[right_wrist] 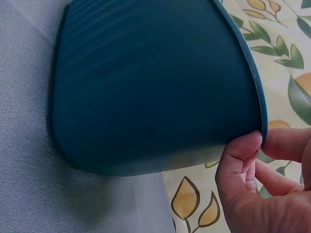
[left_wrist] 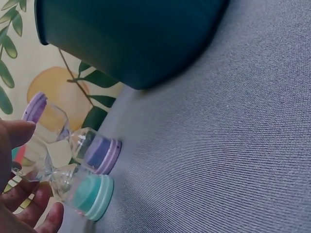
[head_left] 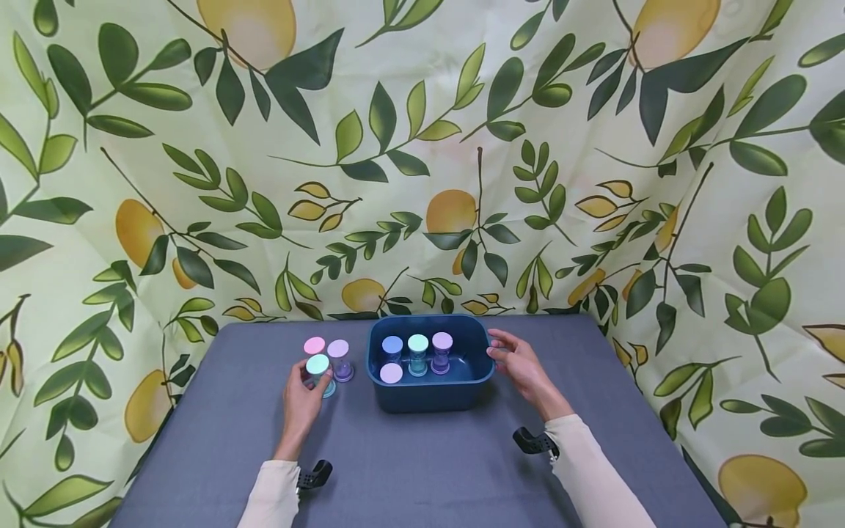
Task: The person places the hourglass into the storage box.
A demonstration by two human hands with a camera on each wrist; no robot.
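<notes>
My left hand [head_left: 304,400] grips a mint-green sand timer [head_left: 318,364] near its top, thumb on one side and fingers on the other. In the left wrist view its mint base [left_wrist: 97,196] is down close to the cloth. Right behind it stand a lilac sand timer [head_left: 339,350] and a pink-capped one [head_left: 314,345], the latter partly hidden. My right hand [head_left: 524,367] pinches the right rim of a dark blue plastic bin [head_left: 422,397] between thumb and fingers. Inside the bin are a blue sand timer [head_left: 392,346], a mint one [head_left: 418,356] and purple ones [head_left: 441,353].
A grey-blue cloth [head_left: 422,469] covers the table. Behind it and at the sides hangs a curtain [head_left: 409,183] printed with lemons and leaves. Each wrist wears a black strap device [head_left: 315,475].
</notes>
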